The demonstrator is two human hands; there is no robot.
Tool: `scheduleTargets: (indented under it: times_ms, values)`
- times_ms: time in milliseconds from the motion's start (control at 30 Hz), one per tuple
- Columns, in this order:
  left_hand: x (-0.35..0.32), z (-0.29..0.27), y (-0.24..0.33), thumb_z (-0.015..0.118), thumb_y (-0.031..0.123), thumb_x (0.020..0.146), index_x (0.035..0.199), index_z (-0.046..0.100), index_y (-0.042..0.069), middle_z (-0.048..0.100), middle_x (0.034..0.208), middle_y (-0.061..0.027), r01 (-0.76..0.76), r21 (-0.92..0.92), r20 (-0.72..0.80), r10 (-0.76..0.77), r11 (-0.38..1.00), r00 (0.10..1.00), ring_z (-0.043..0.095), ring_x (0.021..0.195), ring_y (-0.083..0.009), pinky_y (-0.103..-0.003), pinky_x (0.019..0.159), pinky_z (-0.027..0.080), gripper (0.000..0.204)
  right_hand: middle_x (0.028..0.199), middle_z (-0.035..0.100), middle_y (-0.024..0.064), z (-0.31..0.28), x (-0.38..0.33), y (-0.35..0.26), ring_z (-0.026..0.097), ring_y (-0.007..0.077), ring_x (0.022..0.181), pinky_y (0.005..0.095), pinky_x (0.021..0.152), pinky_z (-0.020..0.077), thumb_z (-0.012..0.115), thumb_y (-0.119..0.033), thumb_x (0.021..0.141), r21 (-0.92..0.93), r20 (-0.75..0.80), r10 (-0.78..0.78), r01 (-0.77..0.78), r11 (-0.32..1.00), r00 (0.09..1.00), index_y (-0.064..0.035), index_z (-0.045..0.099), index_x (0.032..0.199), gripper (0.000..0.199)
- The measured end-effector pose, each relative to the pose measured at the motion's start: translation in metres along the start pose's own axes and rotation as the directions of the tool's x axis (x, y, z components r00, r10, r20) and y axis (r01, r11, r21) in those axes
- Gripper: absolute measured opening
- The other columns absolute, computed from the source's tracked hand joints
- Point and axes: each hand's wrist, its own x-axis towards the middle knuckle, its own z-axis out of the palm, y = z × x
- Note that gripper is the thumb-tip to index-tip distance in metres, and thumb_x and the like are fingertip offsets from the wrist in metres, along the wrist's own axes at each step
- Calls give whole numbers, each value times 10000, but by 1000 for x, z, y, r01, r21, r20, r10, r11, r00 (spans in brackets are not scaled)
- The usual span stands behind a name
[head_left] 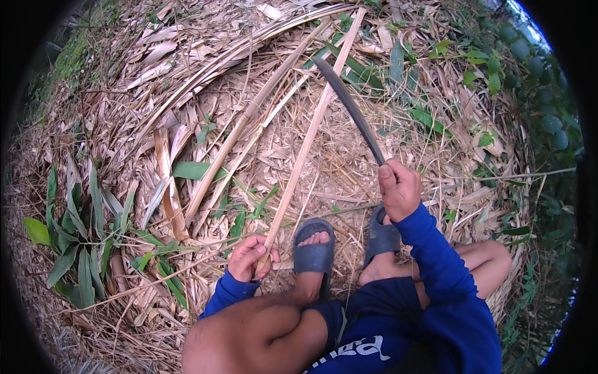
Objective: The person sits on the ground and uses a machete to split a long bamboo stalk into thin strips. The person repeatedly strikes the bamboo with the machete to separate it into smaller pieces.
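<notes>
My left hand [249, 257] is closed round the near end of a long, pale split bamboo strip [304, 149]. The strip slants up and away to the right, its far end lying over the leaf litter. In my right hand [399, 189] is a machete [352, 107] with a dark, slightly curved blade, the fingers wrapped round its handle. The blade points up and to the left, and its tip overlaps the strip's upper part in view; whether they touch I cannot tell. My fingers hide most of the handle.
Several more bamboo lengths [245, 121] lie on the dry leaves to the left of the strip. A green leafy plant [83, 244] grows at the left, and dense foliage [541, 93] stands at the right. My sandalled feet [313, 254] are between my hands.
</notes>
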Motion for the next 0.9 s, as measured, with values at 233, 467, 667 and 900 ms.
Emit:
scheduleTargets:
  times_ms: [233,467,667,900]
  values:
    - [46,45,28,484,160,970,1194,533,-47,611,782,-99,-9,101,20,7,995,1000,461,464,-83,-204,422,370,310,597,573,125,58,-38,-36,608,300,526,394,478,469,667,-542,802,-160,209,-258,293,943,943,-67,563,716,494]
    - [52,59,31,508,117,972,1348,445,-27,575,733,-45,-115,80,68,109,990,992,436,488,-60,-186,428,330,407,586,567,118,72,-40,-39,602,284,508,386,473,479,659,-588,779,-199,208,-320,360,911,924,-73,553,688,534]
    - [48,55,31,509,97,971,1410,386,4,566,747,-47,-31,32,39,29,999,999,411,516,-52,-184,434,302,466,580,561,80,67,-37,-43,591,250,505,367,473,419,689,-579,736,-287,166,-320,356,889,933,-85,550,679,516]
    - [34,56,42,453,51,970,1378,456,42,519,726,-76,-15,157,73,4,988,997,333,451,-48,-193,397,266,408,568,539,86,50,-15,-37,577,282,502,387,461,424,658,-581,780,-294,44,-169,174,940,985,-79,550,689,521]
